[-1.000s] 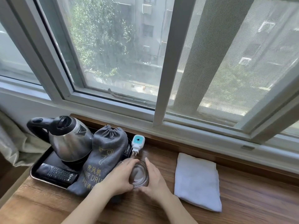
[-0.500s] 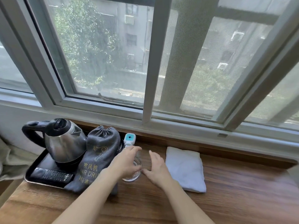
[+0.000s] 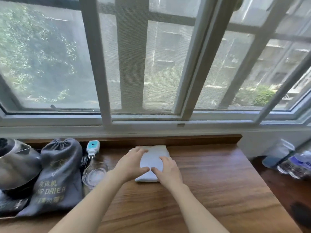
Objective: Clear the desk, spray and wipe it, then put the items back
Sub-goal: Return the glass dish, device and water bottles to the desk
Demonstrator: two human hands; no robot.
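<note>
Bench [image 3: 210, 190]: a brown wood-grain top ran under the window sill; its far edge met a raised wooden lip at 12 o'clock.
Towel [image 3: 154, 159]: a folded white cloth lay flat near the bench's centre, its far end touching the wooden lip; both hands were upon it.
Left hand [image 3: 130, 166]: it rested on the towel's 9 o'clock edge, fingers straight and spread over the cloth, thumb pointing toward the other thumb; a ring showed on one finger; it gripped nothing.
Right hand [image 3: 167, 170]: it lay on the towel's 4 o'clock part, fingers loosely extended and pressing down, thumb tip nearly touching the left thumb; no curl round the cloth was visible.
Glass [image 3: 95, 174]: a clear empty tumbler stood at 9 o'clock of the towel, just beside the left forearm and apart from both hands.
Plug-in device [image 3: 92, 147]: a white unit with a teal face lay at 12 o'clock of the glass, prongs pointing toward it.
Hair drier bag [image 3: 58, 175]: a grey drawstring pouch lay just beside the glass at its 9 o'clock.
Kettle [image 3: 15, 167]: a steel body with a dark top sat at the far 9 o'clock edge, touching the bag; partly cut off.
Bottles [image 3: 297, 165]: blurred clear plastic containers stood at 3 o'clock on a lower dark surface beyond the bench's end.
</note>
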